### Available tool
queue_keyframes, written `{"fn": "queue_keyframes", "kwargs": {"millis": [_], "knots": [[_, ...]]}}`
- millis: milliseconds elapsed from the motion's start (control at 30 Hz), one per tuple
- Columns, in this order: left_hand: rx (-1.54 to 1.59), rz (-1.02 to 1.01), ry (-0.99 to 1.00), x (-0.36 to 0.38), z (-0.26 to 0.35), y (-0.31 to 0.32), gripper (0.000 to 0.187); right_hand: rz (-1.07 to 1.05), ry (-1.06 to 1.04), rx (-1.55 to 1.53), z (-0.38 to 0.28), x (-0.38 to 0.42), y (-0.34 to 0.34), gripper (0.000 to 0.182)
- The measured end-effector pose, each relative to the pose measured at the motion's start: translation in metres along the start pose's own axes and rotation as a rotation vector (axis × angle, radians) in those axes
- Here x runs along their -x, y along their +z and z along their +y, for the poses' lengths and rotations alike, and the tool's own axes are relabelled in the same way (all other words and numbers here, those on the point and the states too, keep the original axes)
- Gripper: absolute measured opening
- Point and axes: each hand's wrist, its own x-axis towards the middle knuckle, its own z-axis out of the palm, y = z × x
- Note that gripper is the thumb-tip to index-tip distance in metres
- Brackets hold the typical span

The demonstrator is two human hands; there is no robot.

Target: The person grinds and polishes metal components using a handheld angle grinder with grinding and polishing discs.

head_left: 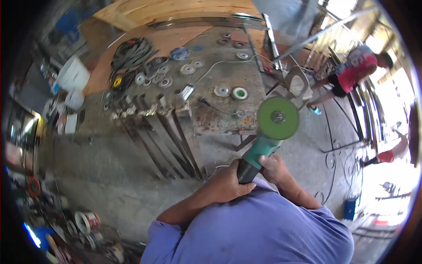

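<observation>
An angle grinder [260, 154] with a teal and black body is held close in front of my chest, its green disc [272, 127] facing up. My left hand [228, 181] is wrapped round the black rear part of the body. Higher up, my right hand [273, 168] grips the teal part near the disc. Left of the grinder, several metal bars [165, 143] lean against the workbench [211, 121], their top ends level with its edge. On the bench lie a white and green disc [240, 93] and a silver disc [222, 90].
Coiled dark hose [132, 53], more grinding discs [187, 69] and a power strip [187, 92] with a white cable lie on the bench. White buckets [72, 75] stand at its left. A person [356, 70] bends over metal frames at the right. Scrolled metalwork [336, 152] lies on the floor.
</observation>
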Motion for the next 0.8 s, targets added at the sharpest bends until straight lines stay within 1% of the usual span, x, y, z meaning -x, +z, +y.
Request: {"fn": "queue_keyframes", "kwargs": {"millis": [67, 100, 167, 200, 300, 333, 400, 433, 467, 500, 533, 567, 600, 633, 700, 733, 800], "knots": [[-0.025, -0.038, -0.063, 0.007, -0.011, -0.018, 0.081, 0.101, 0.128, -0.075, 0.013, -0.004, 0.018, 0.057], [-0.089, -0.103, -0.126, -0.015, 0.018, -0.018, 0.08, 0.105, 0.127, -0.119, -0.002, 0.0, -0.001, 0.055], [-0.199, -0.221, -0.249, -0.023, 0.056, -0.056, 0.078, 0.11, 0.139, -0.19, -0.009, -0.003, 0.007, 0.052], [-0.112, -0.159, -0.219, -0.035, 0.04, -0.064, 0.08, 0.038, 0.191, -0.218, -0.001, -0.009, -0.006, 0.053], [0.12, 0.081, 0.037, -0.072, 0.001, -0.082, 0.085, -0.052, 0.127, -0.313, -0.007, -0.025, -0.003, 0.057], [0.252, 0.044, 0.104, -0.087, -0.001, -0.081, 0.086, -0.078, 0.123, -0.347, -0.005, -0.034, -0.005, 0.056], [0.526, -0.024, 0.223, -0.12, 0.0, -0.076, 0.089, -0.168, 0.177, -0.364, -0.003, -0.052, -0.009, 0.056], [0.635, -0.053, 0.216, -0.132, 0.0, -0.071, 0.09, -0.214, 0.213, -0.375, -0.006, -0.058, -0.012, 0.055], [0.748, -0.075, 0.206, -0.142, -0.001, -0.066, 0.09, -0.261, 0.291, -0.283, -0.014, -0.063, -0.02, 0.059], [0.86, -0.089, 0.192, -0.148, -0.001, -0.06, 0.091, -0.291, 0.32, -0.243, -0.021, -0.068, -0.026, 0.063], [0.921, -0.049, 0.148, -0.154, 0.001, -0.051, 0.085, -0.325, 0.343, -0.204, -0.025, -0.076, -0.032, 0.066], [1.006, -0.062, 0.156, -0.162, -0.003, -0.049, 0.085, -0.36, 0.361, -0.165, -0.032, -0.086, -0.038, 0.07], [1.093, -0.075, 0.168, -0.171, -0.011, -0.047, 0.085, -0.416, 0.412, 0.025, -0.043, -0.094, -0.049, 0.08], [1.184, -0.089, 0.18, -0.179, -0.012, -0.044, 0.085, -0.469, 0.368, 0.26, -0.05, -0.103, -0.058, 0.079], [1.297, 0.098, 0.194, -0.181, -0.008, -0.03, 0.086, -0.565, 0.264, 0.739, -0.064, -0.118, -0.076, 0.078], [1.346, 0.196, 0.211, -0.182, -0.006, -0.025, 0.087, -0.672, 0.183, 0.768, -0.084, -0.124, -0.082, 0.077], [1.348, 0.227, 0.183, -0.179, -0.026, -0.029, 0.088, -0.77, 0.227, 0.939, -0.089, -0.137, -0.106, 0.071]]}}
